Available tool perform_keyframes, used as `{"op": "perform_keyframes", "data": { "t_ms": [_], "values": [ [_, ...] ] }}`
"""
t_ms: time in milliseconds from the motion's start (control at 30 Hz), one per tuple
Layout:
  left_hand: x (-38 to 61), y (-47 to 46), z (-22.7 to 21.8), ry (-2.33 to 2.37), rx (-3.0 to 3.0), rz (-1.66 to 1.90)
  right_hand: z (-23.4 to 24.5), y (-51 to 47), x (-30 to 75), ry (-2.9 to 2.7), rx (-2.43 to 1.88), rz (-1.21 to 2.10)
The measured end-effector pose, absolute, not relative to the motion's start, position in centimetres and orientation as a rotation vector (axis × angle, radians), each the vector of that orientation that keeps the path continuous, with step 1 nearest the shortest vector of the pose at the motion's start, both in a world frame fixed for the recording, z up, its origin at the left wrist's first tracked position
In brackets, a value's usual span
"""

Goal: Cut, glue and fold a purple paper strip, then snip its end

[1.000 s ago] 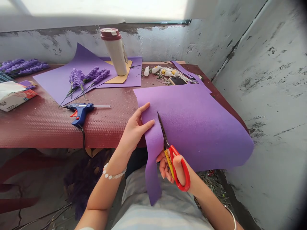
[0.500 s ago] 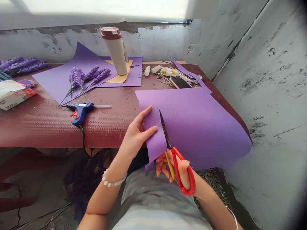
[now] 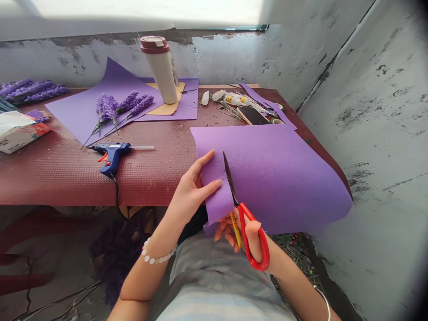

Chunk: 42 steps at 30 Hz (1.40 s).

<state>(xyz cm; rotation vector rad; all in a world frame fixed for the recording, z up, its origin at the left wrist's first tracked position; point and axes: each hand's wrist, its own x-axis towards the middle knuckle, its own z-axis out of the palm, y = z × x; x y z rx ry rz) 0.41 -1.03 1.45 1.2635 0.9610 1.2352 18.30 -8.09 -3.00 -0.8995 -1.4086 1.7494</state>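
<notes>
A large sheet of purple paper [image 3: 281, 174] spreads over the table's front right, its near side curling off the edge. My left hand [image 3: 195, 185] holds the left margin of the sheet, thumb and forefinger on top, the other fingers hidden beneath. In my right hand [image 3: 245, 236] are red-handled scissors [image 3: 256, 254], my thumb through the red loop. Their dark upper blade lies over the paper beside my left fingertips; the lower blade is hidden under it. A yellow measuring tape [image 3: 236, 229] hangs against my right fingers, partly covered by the hand and paper.
A blue glue gun [image 3: 115, 158] lies on the red table [image 3: 160, 183]. Behind it are lavender stems [image 3: 113, 109] on purple paper and a white tumbler [image 3: 162, 76]. Small glue bottles [image 3: 231, 99] and a phone [image 3: 252, 115] lie beyond the sheet. A peeling wall [image 3: 374, 147] borders the right.
Both hands and the near part of the paper have shifted very slightly, the left hand a little to the right. The scissor handles have tilted a bit to the left.
</notes>
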Motion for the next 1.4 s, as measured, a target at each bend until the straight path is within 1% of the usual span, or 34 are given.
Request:
{"op": "perform_keyframes", "data": {
  "t_ms": [167, 467, 800, 933, 1233, 1400],
  "values": [
    [0.6, -1.2, 1.3, 0.993, 1.257, 1.252, -2.7, -8.3, 17.9, -1.34, -1.046, 1.735],
    [0.7, -0.9, 0.9, 0.978, 1.245, 1.248, -3.1, -8.1, 17.2, -1.136, -1.121, 1.777],
    [0.3, -0.1, 0.6, 0.979, 1.32, 1.205, -3.2, -7.5, 16.3, -1.094, -1.256, 1.759],
    [0.1, 0.5, 0.8, 0.97, 1.342, 1.163, -3.4, -7.4, 16.6, -1.122, -1.227, 1.763],
    [-0.2, 0.0, 0.6, 0.996, 1.388, 1.171, -3.0, -7.1, 16.8, -1.193, -0.982, 1.782],
    [-0.5, -0.1, 1.0, 1.002, 1.361, 1.207, -2.6, -7.0, 17.5, -1.223, -0.925, 1.874]
  ]
}}
